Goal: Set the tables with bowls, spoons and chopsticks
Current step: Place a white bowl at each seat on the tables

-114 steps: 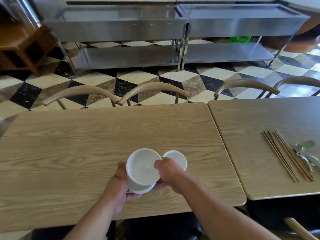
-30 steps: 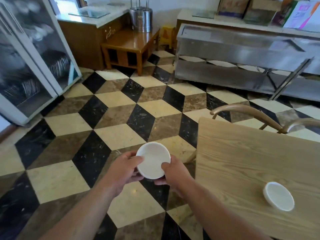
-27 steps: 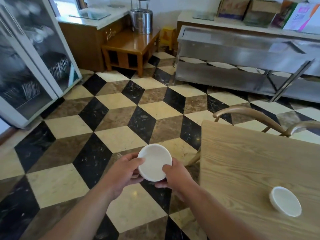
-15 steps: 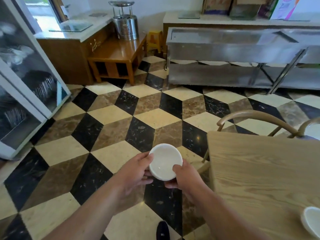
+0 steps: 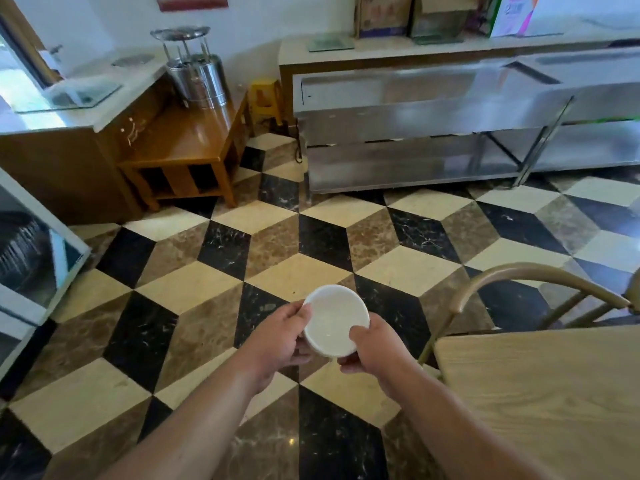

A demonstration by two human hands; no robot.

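A white bowl [image 5: 333, 318] is held over the tiled floor, in front of me and left of the table. It may be a small stack; I cannot tell. My left hand [image 5: 277, 341] grips its left rim with the thumb inside. My right hand [image 5: 375, 346] grips its right rim. The corner of a light wooden table [image 5: 540, 393] shows at the lower right, with no bowl, spoons or chopsticks in view on it.
A curved wooden chair back [image 5: 530, 275] stands at the table's far edge. Steel shelving [image 5: 450, 133] runs along the back wall. A brown side table [image 5: 187, 147] with a steel urn [image 5: 197, 77] sits back left. A glass cabinet [image 5: 31, 258] is at the left.
The view has swung left and away from the table. The bowl left on the table has gone out of frame. Both hands still hold the white bowl over the floor.
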